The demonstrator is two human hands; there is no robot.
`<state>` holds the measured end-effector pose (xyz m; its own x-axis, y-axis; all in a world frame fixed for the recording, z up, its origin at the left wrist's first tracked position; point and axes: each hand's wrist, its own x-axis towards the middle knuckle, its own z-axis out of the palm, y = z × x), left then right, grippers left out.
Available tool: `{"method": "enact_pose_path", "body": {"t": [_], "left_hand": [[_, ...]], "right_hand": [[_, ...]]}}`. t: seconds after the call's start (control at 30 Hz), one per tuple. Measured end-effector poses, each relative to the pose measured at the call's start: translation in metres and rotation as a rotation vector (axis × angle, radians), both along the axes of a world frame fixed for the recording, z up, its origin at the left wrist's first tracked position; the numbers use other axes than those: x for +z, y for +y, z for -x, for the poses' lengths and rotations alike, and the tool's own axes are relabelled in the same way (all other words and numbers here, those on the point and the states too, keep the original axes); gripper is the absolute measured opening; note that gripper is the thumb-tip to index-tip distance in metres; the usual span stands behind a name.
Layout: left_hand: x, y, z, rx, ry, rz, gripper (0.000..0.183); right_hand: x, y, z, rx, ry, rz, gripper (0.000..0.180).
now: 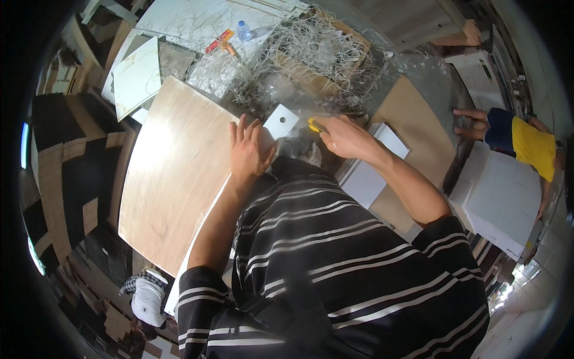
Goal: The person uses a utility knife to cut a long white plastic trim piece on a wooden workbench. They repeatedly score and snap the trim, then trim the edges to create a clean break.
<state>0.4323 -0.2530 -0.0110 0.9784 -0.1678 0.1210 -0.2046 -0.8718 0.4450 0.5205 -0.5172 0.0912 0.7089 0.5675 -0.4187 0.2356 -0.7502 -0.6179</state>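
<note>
A white board with a round hole juts out between my two hands. My left hand lies on its near left part, fingers spread, by the corner of a large wood-grain panel. My right hand is closed around a yellow-and-black utility knife, to the right of the white board. Whether the blade touches anything cannot be told. Past the hands, a cardboard box overflows with thin, pale, curly strips.
A plastic bottle and a red-and-yellow item lie at the top on a pale surface. White panels are stacked on brown board at right. One person is at far right, another at lower left.
</note>
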Motion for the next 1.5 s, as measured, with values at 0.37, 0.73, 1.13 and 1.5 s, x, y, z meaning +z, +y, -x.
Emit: {"method": "enact_pose_path", "body": {"t": [0.37,0.73,1.13,1.5], "left_hand": [[0.004,-0.001,-0.002,-0.01,-0.02,-0.037,0.057],[0.0,0.001,-0.002,-0.025,-0.029,-0.027,0.058],[0.002,-0.001,-0.002,-0.039,-0.041,-0.036,0.06],[0.001,-0.002,-0.002,-0.054,-0.072,-0.054,0.06]], "right_hand": [[-0.004,-0.001,0.015,-0.07,-0.086,-0.038,0.043],[-0.022,0.004,0.013,-0.08,-0.092,0.006,0.023],[-0.028,-0.001,0.02,-0.09,-0.182,-0.03,0.021],[-0.021,0.008,0.006,-0.029,-0.138,0.107,0.024]]}}
